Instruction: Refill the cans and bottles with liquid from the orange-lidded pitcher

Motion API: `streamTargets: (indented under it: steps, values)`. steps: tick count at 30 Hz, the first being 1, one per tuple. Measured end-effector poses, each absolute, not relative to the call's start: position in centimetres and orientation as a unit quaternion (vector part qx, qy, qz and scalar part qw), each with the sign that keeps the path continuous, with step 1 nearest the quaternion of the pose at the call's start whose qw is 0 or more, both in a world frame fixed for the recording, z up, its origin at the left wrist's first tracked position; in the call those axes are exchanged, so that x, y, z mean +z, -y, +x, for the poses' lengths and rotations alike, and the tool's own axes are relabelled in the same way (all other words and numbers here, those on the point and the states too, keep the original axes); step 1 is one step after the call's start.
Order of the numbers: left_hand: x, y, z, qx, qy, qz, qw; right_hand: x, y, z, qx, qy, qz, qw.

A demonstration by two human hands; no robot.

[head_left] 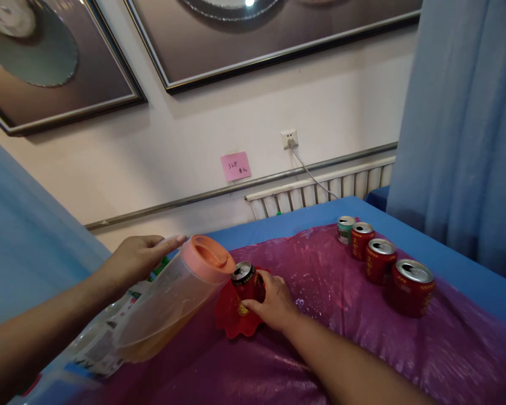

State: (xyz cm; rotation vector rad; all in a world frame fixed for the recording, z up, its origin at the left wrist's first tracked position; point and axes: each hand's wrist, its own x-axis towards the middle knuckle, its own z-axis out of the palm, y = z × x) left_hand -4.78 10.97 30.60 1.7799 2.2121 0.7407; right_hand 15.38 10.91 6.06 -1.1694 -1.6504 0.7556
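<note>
My left hand (145, 253) grips a clear plastic pitcher (168, 298) with an orange lid (208, 256). Its thumb lies along the lid's edge, and the other fingers are mostly hidden behind the pitcher. The pitcher leans to the right with a little brownish liquid low in its side, and its lid is close to the top of a red drink can (248, 286). My right hand (274, 298) is wrapped round that can from the right. The can stands over a red wavy-edged dish (236, 320); whether a stream of liquid runs between lid and can I cannot tell.
A row of opened cans runs along the right: a small green-and-white can (346, 230), then several red ones (411, 287). Purple plastic sheeting (320, 349) covers the blue table (257, 228). White containers (95, 349) stand at the left, partly behind the pitcher.
</note>
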Motion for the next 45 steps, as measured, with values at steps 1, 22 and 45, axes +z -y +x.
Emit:
streamTargets:
  steps: [1, 22, 45]
  values:
    - [30.61, -10.94, -4.72, 0.255, -0.748, 0.604, 0.103, 6.08, -10.89, 15.39, 0.308, 0.674, -0.478, 0.471]
    - [30.55, -10.72, -4.91, 0.247, -0.759, 0.594, 0.106, 6.19, -10.91, 15.38, 0.303, 0.673, -0.479, 0.476]
    - [30.59, -10.97, -4.71, 0.245, -0.762, 0.592, 0.098, 6.14, -10.90, 15.42, 0.305, 0.673, -0.475, 0.478]
